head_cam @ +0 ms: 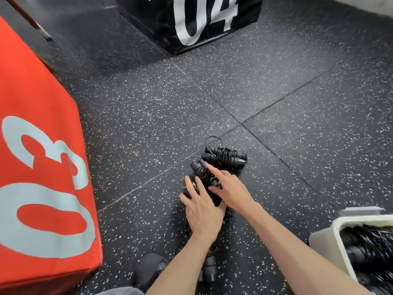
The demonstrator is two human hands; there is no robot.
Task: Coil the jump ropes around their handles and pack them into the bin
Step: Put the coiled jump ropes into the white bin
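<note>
Coiled jump ropes (214,173) on the floor (148,128) are pressed by both spread hands — left hand (203,206), right hand (230,188) — beside the bin (331,233).

Both bare forearms extended forward and down, converging near centre. Left hand (203,211) palm down, fingers straight and spread. Right hand (230,188) palm down beside it, index finger extended, thumb overlapping the left hand's edge.
</note>
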